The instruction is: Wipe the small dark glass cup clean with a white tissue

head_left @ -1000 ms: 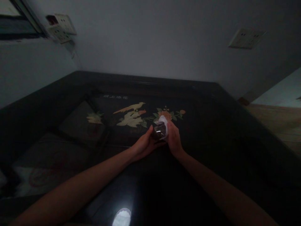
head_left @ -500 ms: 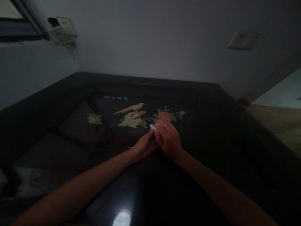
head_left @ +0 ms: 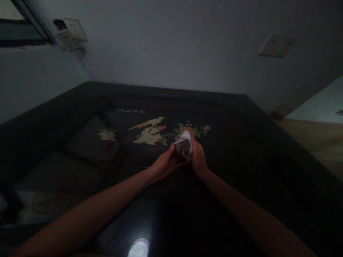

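Note:
My left hand (head_left: 163, 166) cups a small dark shiny object (head_left: 181, 149) from the left and below, thumb up against its side. My right hand (head_left: 197, 157) is closed on a white tissue (head_left: 186, 138) pressed over the object's top and right side. What the dark object is stays unclear in the dim light. Both hands hover just above the glossy black table (head_left: 241, 150), near its inlaid bird and flower picture (head_left: 152, 130).
The table fills a corner between two pale walls. Wall sockets sit at the upper left (head_left: 69, 34) and upper right (head_left: 277, 45). A lamp reflection (head_left: 138, 247) glares on the near tabletop. Wooden floor (head_left: 318, 141) shows at the right.
Half a second ago my right hand lay over the object, hiding it. It has since drawn back to the right side, and the dark object and tissue show again.

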A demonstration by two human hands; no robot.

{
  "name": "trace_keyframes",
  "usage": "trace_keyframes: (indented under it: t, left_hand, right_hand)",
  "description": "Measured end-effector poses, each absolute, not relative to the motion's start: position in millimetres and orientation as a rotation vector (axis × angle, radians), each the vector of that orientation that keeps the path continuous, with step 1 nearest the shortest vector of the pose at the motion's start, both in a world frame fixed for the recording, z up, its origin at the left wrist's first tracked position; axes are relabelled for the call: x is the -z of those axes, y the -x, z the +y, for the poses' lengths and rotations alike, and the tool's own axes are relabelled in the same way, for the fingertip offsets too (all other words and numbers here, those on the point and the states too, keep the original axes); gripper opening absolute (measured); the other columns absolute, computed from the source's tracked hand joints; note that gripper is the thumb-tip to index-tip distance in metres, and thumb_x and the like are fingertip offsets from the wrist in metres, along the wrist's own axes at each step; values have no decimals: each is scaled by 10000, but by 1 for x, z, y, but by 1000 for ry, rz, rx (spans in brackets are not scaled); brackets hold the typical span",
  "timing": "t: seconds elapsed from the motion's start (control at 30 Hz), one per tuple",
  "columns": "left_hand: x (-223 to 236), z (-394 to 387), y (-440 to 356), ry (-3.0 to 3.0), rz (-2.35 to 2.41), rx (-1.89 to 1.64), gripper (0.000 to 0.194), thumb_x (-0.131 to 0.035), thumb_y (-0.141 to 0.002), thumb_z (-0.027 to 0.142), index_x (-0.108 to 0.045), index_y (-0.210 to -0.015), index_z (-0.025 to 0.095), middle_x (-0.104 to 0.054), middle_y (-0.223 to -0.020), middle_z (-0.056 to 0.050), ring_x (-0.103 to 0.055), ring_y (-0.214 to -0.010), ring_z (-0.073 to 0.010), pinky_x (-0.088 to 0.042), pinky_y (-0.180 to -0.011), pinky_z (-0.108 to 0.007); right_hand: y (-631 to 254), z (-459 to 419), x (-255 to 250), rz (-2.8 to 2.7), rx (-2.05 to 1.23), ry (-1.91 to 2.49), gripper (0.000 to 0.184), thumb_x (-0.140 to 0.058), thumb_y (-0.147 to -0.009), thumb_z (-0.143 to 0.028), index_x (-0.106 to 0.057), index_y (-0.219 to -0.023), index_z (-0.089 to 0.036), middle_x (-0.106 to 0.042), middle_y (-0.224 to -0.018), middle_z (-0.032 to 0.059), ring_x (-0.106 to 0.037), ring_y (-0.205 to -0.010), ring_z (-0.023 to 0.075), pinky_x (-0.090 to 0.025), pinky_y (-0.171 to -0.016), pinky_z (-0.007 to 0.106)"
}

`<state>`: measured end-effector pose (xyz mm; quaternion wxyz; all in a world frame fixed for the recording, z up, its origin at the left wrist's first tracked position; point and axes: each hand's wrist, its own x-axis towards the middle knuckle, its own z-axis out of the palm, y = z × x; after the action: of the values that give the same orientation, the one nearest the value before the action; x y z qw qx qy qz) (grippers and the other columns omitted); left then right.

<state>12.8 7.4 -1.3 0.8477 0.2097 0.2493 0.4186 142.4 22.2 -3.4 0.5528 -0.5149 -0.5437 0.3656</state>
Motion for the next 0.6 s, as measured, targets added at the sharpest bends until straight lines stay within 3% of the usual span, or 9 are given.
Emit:
trace_keyframes:
  t: [0.13,0.3,0.4,0.6]
  left_hand:
    - [4,8,-11,-449,504,-888,370,-443,-921,408,-572,-1192,192,-543,-1319,-111,-461,-1245,-272,-343,-1042,-494]
    - [7,8,-11,-477,511,-910,311,-503,-896,398,-625,-1061,164,-640,-1139,-114,-548,-1129,-243,-376,-1012,-445]
    - [6,6,-12,-490,529,-925,253,-516,-895,373,-635,-996,174,-665,-1044,-86,-574,-1067,-215,-388,-995,-419]
    - [5,8,-12,-469,521,-900,289,-515,-891,385,-638,-1019,157,-655,-1090,-110,-565,-1089,-238,-380,-1003,-436]
  right_hand:
    - [-143,25,4,-1320,-905,1210,441,-294,-920,-392,-667,-909,-158,-707,-875,82,-649,-855,211,-500,-779,335]
    - [-143,16,-11,-1827,-391,1079,350,-332,-921,-292,-640,-1015,-156,-653,-1104,123,-589,-1040,230,-445,-921,383]
    - [-142,10,-19,-2024,-180,1047,304,-378,-903,-243,-638,-1035,-156,-640,-1135,131,-567,-1070,244,-426,-947,401]
    - [-141,16,-15,-1727,-461,1100,311,-360,-918,-306,-642,-914,-175,-667,-968,87,-608,-923,208,-464,-835,337]
